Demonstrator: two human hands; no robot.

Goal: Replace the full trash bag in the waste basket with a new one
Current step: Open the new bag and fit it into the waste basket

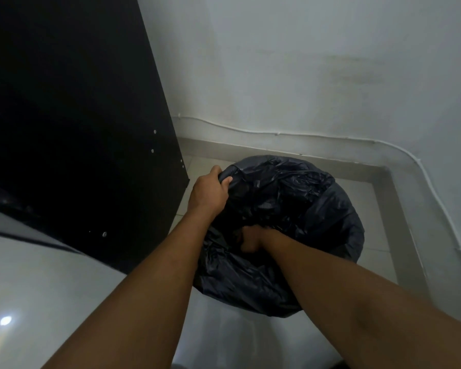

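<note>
A black trash bag (298, 209) covers the round waste basket in the corner of the floor; the basket's own wall is hidden under the plastic. My left hand (210, 191) grips the bag's edge at the far left of the rim, fingers curled over the plastic. My right hand (250, 241) is sunk into the crumpled plastic at the middle of the bag, fingers hidden in the folds; it seems to clutch the plastic.
A tall black cabinet panel (77, 115) stands close on the left of the basket. White walls (304, 62) meet behind, with a thin white cable (277, 133) along the base. Glossy floor tiles (51, 288) lie in front.
</note>
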